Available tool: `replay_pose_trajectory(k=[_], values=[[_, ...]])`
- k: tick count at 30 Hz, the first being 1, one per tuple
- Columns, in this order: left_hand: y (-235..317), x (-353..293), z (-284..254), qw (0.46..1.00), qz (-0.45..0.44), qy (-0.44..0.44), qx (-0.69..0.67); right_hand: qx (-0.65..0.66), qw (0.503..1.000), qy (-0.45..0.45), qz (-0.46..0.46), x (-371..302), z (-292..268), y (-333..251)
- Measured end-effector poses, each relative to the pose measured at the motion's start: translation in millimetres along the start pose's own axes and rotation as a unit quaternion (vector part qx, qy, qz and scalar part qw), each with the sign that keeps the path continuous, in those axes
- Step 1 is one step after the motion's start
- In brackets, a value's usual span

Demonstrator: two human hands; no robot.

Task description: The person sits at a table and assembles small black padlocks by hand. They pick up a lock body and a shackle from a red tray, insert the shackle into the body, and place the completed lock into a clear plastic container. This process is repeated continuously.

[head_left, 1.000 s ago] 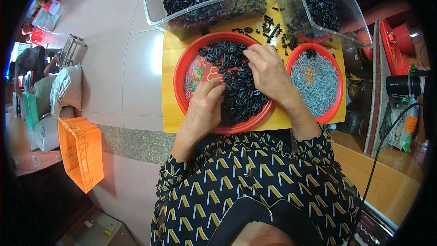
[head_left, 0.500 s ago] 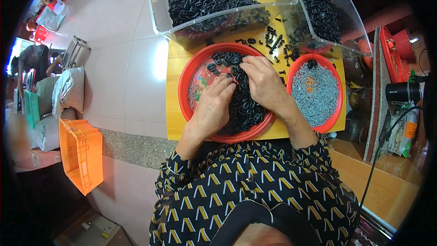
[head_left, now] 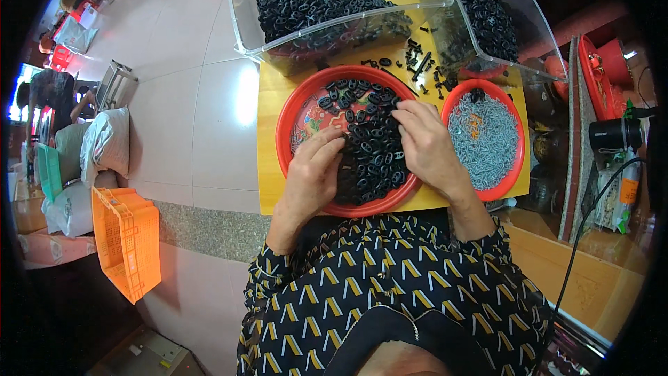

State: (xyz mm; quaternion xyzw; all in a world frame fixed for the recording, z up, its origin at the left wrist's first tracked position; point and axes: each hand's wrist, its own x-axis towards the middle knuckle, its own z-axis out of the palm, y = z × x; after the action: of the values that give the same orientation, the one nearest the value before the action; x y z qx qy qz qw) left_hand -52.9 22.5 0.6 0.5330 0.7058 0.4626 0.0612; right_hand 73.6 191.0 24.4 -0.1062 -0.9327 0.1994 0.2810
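A round red tray (head_left: 285, 143) with a patterned bottom lies on the yellow table in front of me. Small black oval plastic pieces (head_left: 376, 143) with holes are heaped over its middle and right, with a looser group toward the far side. My left hand (head_left: 313, 170) is over the tray's left part, fingers curled together beside the heap. Over the right rim, my right hand (head_left: 430, 143) has thumb and fingertips closed at the heap's edge. What either hand's fingertips hold is too small to make out among the black pieces.
A red basin (head_left: 498, 191) of silvery screws (head_left: 483, 143) stands right of the tray. Two clear plastic boxes (head_left: 341, 28) (head_left: 487, 21) of black pieces stand behind. Loose black parts (head_left: 421, 63) lie between. An orange crate (head_left: 129, 244) and sacks (head_left: 106, 139) are on the left.
My hands have drawn apart: the left moved slightly left and down, the right shifted right to the tray's edge. More of the black heap between them shows now.
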Motion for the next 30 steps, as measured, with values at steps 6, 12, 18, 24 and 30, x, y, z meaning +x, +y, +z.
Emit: replay_pose_trajectory(k=[6,12,18,24,30], values=[[-7,-1,-13,0.996,-0.019,0.058,0.066,-0.009,0.997,-0.011,0.071,-31,-12,1],[-7,34,-12,0.99,0.005,0.026,0.14,-0.008,0.998,0.0,0.068,-29,-9,-1],[-20,38,-5,0.982,0.006,0.023,0.185,-0.004,0.998,0.008,0.059,-31,-11,-3],[-38,54,1,0.976,-0.059,-0.019,0.209,0.015,0.999,0.029,-0.006,11,5,-9],[-39,63,9,0.966,-0.069,-0.059,0.241,-0.041,0.997,-0.065,-0.005,46,40,-2]])
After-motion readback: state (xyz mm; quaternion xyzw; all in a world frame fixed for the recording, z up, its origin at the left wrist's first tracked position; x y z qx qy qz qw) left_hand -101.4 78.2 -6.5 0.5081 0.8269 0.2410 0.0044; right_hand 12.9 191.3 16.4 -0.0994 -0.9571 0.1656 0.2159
